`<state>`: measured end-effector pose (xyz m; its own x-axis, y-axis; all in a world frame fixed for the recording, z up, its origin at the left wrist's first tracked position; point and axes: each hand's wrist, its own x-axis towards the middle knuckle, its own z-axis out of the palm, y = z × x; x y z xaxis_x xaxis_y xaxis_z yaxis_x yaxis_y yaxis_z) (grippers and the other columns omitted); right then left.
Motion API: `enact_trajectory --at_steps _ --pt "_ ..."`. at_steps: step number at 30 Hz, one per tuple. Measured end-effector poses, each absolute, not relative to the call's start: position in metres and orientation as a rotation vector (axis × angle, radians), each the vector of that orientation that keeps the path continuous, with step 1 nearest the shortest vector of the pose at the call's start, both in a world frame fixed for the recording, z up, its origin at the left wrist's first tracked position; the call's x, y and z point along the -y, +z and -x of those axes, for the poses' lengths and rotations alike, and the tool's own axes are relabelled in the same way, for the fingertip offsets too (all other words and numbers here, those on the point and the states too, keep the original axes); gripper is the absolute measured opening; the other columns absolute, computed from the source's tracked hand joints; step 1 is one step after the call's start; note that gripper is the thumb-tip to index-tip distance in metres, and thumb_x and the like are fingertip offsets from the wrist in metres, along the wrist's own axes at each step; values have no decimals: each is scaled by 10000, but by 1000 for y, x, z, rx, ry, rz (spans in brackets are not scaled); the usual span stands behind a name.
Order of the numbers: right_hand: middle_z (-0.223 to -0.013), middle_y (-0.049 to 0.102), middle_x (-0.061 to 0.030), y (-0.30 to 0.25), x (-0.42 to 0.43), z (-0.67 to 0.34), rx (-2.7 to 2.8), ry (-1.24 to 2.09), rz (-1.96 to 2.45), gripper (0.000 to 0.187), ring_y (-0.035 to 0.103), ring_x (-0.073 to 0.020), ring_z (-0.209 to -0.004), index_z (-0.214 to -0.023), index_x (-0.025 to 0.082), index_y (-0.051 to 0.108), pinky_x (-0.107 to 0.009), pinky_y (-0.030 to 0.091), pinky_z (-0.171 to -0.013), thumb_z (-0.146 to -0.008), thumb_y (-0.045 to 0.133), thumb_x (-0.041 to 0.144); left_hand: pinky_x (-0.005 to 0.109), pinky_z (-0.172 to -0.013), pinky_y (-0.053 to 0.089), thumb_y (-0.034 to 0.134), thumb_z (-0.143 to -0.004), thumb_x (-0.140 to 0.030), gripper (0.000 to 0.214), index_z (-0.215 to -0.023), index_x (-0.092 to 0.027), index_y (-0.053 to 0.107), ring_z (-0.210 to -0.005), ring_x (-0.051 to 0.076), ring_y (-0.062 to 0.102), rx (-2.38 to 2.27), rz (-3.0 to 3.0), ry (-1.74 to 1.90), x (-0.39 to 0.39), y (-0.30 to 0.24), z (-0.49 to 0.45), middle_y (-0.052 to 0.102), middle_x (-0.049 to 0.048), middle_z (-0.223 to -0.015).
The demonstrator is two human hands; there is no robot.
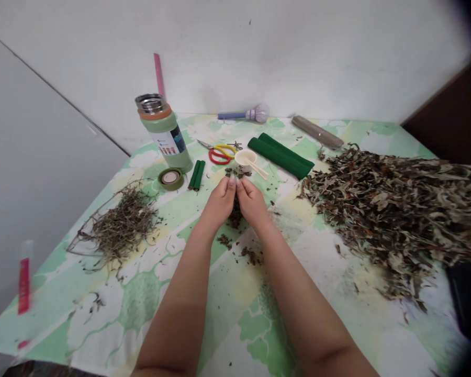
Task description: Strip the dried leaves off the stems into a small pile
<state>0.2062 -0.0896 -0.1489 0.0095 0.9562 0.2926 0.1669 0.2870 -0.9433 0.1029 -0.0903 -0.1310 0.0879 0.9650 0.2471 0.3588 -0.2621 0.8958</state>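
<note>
My left hand [220, 201] and my right hand [251, 201] are pressed side by side at the table's middle, fingers curled inward. Between them they cup a small dark clump of crushed dried leaves [235, 213], partly hidden by the palms. Loose crumbs of the same leaf [251, 255] lie on the green-and-white tablecloth [141, 298] just below my wrists. A small white cup with a plastic spoon [246, 159] stands just beyond my fingertips. A big heap of dried leaves [396, 209] covers the right side.
A pile of bare stems [120, 225] lies at left. Behind the hands are a green thermos [165, 133], a tape roll [171, 178], two green sticks [197, 175], red-yellow scissors [222, 153], folded green cloth [280, 154], a brown roll [317, 132] and a brush [245, 113].
</note>
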Motion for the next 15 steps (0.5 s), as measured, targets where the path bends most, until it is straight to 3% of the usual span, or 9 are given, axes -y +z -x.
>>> enact_trajectory --at_steps 4,10,15 --pt "-599 422 23 -150 89 -203 1440 718 1160 335 378 -124 -581 -618 206 355 -264 314 -574 -894 383 393 252 -599 321 376 -910 -394 303 -688 -190 404 -636 127 419 -1388 -1772 1191 91 -131 -108 455 -6 -670" --pt "-571 409 24 -149 88 -204 1346 925 1095 371 405 -123 -549 -649 213 381 -253 330 -550 -927 286 440 234 -551 312 347 -902 -454 353 -660 -198 369 -554 106 362 -1247 -1476 1290 87 -137 -107 372 -36 -590" --pt "-630 456 13 -148 92 -210 1596 770 1225 338 419 -138 -615 -673 212 391 -260 311 -581 -911 340 447 232 -537 270 442 -875 -328 309 -613 -186 361 -574 105 348 -1453 -1584 1190 88 -136 -109 368 -37 -584"
